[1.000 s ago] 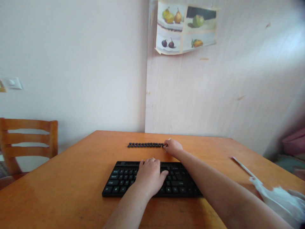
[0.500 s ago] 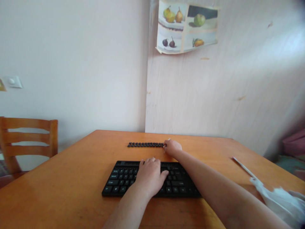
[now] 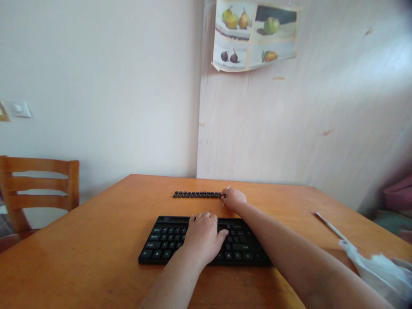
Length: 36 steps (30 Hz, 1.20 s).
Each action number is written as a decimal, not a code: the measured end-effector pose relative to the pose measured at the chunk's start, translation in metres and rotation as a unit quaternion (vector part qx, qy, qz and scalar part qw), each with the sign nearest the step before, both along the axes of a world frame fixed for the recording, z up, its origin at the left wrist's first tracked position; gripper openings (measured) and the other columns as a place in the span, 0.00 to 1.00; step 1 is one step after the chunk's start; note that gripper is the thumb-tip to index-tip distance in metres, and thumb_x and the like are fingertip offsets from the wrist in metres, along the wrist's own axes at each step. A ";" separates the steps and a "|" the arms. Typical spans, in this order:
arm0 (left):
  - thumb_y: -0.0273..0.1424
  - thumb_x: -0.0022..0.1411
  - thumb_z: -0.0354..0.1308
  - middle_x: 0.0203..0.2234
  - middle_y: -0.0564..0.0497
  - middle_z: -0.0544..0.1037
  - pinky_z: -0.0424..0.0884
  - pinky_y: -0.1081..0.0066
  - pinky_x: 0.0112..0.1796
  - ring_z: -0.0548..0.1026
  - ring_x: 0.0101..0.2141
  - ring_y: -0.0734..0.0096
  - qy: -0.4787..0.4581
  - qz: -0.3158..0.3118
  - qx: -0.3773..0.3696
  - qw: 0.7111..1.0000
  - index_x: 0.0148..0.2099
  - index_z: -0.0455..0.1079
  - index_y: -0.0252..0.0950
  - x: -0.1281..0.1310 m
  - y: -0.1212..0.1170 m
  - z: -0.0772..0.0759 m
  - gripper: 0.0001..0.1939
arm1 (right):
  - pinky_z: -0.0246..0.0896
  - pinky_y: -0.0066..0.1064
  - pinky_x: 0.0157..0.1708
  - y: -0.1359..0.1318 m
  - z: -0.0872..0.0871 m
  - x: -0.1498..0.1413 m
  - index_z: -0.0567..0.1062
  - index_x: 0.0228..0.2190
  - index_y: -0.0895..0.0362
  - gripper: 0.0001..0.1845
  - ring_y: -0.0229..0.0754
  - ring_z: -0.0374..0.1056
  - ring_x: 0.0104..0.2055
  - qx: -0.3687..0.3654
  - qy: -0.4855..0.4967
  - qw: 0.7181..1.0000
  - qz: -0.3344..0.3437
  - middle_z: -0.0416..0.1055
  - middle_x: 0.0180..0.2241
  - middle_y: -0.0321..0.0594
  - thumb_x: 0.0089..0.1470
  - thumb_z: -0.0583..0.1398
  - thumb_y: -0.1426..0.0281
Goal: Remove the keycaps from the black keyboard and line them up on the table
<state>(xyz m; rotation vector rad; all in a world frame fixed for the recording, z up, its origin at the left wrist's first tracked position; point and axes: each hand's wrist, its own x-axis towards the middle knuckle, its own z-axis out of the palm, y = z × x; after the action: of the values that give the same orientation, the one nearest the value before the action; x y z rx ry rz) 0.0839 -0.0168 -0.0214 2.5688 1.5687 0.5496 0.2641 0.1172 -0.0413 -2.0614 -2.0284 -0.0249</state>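
Note:
A black keyboard [image 3: 153, 245] lies flat near the middle of the table. My left hand [image 3: 204, 236] rests palm down across it, thumb stretched out to the right and fingers lying on the upper keys. Behind the keyboard, small black keycaps [image 3: 196, 195] stand lined up in two close rows. At their right end is my right hand [image 3: 234, 199], its fingers pinched together. Small white bits, like a thin scrap, stick out above and below the fingertips. The fingertips touch or nearly touch the last keycaps, and my hand hides part of that end.
On the right side of the wooden table [image 3: 96, 240] lie a thin white stick [image 3: 331, 225] and a crumpled white plastic bag [image 3: 380, 274]. A wooden chair [image 3: 40, 184] stands at the left. The wall [image 3: 128, 86] rises behind the table, with a fruit picture [image 3: 254, 36] hung on it.
The view has shifted very slightly. Both hands stay where they were, the left on the keyboard and the right pinched at the end of the keycap rows.

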 end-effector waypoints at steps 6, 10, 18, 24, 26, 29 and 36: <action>0.45 0.62 0.51 0.42 0.41 0.76 0.64 0.55 0.48 0.72 0.46 0.51 -0.001 -0.002 0.010 1.000 0.40 0.71 0.37 0.000 0.001 -0.003 0.17 | 0.63 0.34 0.39 0.000 -0.001 0.000 0.79 0.42 0.48 0.13 0.48 0.72 0.44 0.005 0.013 1.000 0.001 0.77 0.42 0.45 0.56 0.57 0.65; 0.45 0.62 0.50 0.42 0.41 0.76 0.63 0.55 0.49 0.72 0.46 0.51 -0.001 0.000 0.005 1.000 0.41 0.71 0.37 0.000 0.001 -0.002 0.18 | 0.62 0.33 0.40 -0.002 -0.001 0.001 0.78 0.43 0.48 0.14 0.47 0.72 0.45 0.023 0.039 0.999 0.000 0.77 0.43 0.44 0.57 0.57 0.64; 0.38 0.65 0.44 0.41 0.40 0.76 0.63 0.55 0.47 0.72 0.45 0.52 -0.001 0.000 0.012 1.000 0.40 0.72 0.36 0.001 0.003 -0.003 0.17 | 0.61 0.30 0.39 -0.008 0.021 0.012 0.79 0.40 0.55 0.18 0.46 0.72 0.43 0.084 0.134 0.987 0.019 0.78 0.40 0.45 0.58 0.54 0.60; 0.33 0.64 0.43 0.41 0.40 0.76 0.63 0.55 0.47 0.72 0.44 0.52 0.004 -0.007 0.014 1.000 0.40 0.72 0.35 0.001 0.004 -0.004 0.16 | 0.59 0.26 0.29 -0.031 0.042 0.013 0.78 0.33 0.58 0.19 0.40 0.70 0.32 0.120 0.224 0.966 0.043 0.76 0.29 0.41 0.58 0.52 0.61; 0.33 0.64 0.43 0.41 0.39 0.76 0.63 0.55 0.47 0.72 0.44 0.52 0.006 -0.009 0.014 1.000 0.40 0.72 0.35 0.001 0.005 -0.004 0.16 | 0.57 0.25 0.24 -0.043 0.045 0.012 0.76 0.32 0.59 0.16 0.37 0.67 0.26 0.115 0.248 0.961 0.045 0.74 0.25 0.39 0.56 0.52 0.63; 0.31 0.63 0.44 0.40 0.38 0.76 0.64 0.55 0.46 0.73 0.44 0.52 0.009 -0.012 0.016 1.000 0.40 0.73 0.34 0.001 0.006 -0.005 0.16 | 0.52 0.24 0.17 -0.064 0.046 0.009 0.73 0.30 0.59 0.11 0.33 0.59 0.17 0.058 0.323 0.943 0.054 0.68 0.17 0.35 0.53 0.55 0.65; 0.27 0.60 0.45 0.39 0.39 0.77 0.65 0.56 0.45 0.74 0.42 0.53 0.023 -0.021 0.026 0.999 0.40 0.73 0.34 0.000 0.007 -0.003 0.14 | 0.49 0.22 0.15 -0.112 0.046 0.001 0.70 0.26 0.58 0.13 0.31 0.57 0.15 -0.057 0.388 0.914 0.108 0.66 0.16 0.31 0.53 0.60 0.61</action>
<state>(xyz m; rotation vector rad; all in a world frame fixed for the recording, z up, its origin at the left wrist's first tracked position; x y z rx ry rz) 0.0836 -0.0094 -0.0244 2.6648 1.5318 0.5375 0.2655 0.0053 0.0049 -1.5110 -1.7258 0.8292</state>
